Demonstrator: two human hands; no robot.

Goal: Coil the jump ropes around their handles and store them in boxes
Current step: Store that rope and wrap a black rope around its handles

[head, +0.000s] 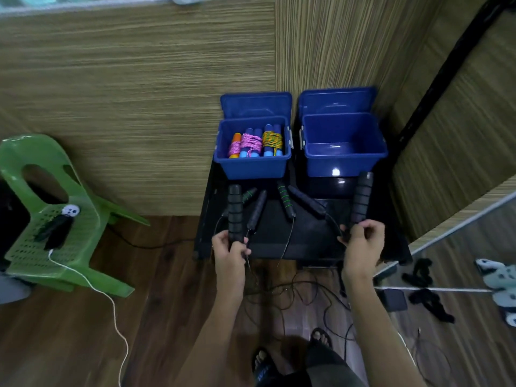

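Wood-panelled corner, black table (279,233), two blue boxes (344,152), green chair (55,219), both hands' fingers (365,227) clamped on black handles (235,213)

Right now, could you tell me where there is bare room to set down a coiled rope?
The right box is bare inside. The left box is crowded with coiled ropes. On the black table, spare handles crowd the middle; bare strips remain along its front edge, between the left hand and right hand.
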